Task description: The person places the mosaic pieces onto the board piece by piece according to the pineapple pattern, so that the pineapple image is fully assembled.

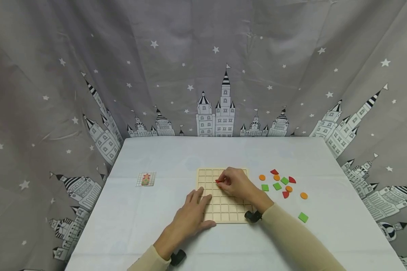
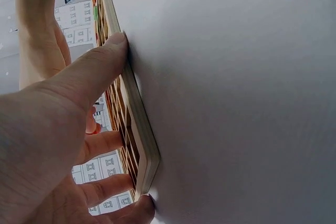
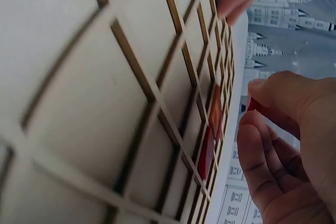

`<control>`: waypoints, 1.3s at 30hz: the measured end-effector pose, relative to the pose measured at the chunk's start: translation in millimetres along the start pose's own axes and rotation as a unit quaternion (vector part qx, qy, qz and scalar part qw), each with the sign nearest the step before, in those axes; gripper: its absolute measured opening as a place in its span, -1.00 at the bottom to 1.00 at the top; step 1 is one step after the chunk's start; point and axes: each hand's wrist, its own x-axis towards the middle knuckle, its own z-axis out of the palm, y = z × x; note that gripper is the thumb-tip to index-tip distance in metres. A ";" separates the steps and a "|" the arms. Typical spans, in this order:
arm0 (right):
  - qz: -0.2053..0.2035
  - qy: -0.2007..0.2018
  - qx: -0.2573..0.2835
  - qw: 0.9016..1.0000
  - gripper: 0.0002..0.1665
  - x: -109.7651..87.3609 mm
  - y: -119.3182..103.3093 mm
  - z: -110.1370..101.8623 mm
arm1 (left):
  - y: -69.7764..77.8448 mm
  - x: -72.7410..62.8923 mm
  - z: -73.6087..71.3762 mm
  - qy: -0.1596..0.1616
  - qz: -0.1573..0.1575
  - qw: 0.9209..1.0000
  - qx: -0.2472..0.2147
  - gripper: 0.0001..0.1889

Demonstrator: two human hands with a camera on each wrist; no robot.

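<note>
A wooden grid board with square cells lies in the middle of the white table. My left hand rests on its left and near edges; in the left wrist view the thumb touches the near rim and the fingers are spread over the corner. Above the upper part of the board, my right hand pinches a small red piece between thumb and fingertips. An orange piece and a red piece sit in cells of the grid; the right hand hides them in the head view.
Right of the board lie scattered red wedges, orange discs and green squares, several in all. At left is a small gridded picture card with a red, orange and green figure. A grey castle-print curtain hangs behind the table.
</note>
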 end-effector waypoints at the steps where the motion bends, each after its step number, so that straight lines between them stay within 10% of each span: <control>1: -0.003 -0.002 -0.001 1.000 -0.92 0.0 -0.8 1.7 | -0.3 0.2 0.5 0.000 0.001 1.000 0.001 -0.01; 39: -0.005 -0.035 -0.074 0.997 -0.95 1.4 -11.6 18.2 | -2.3 1.3 1.5 -0.003 0.012 1.000 0.015 -0.01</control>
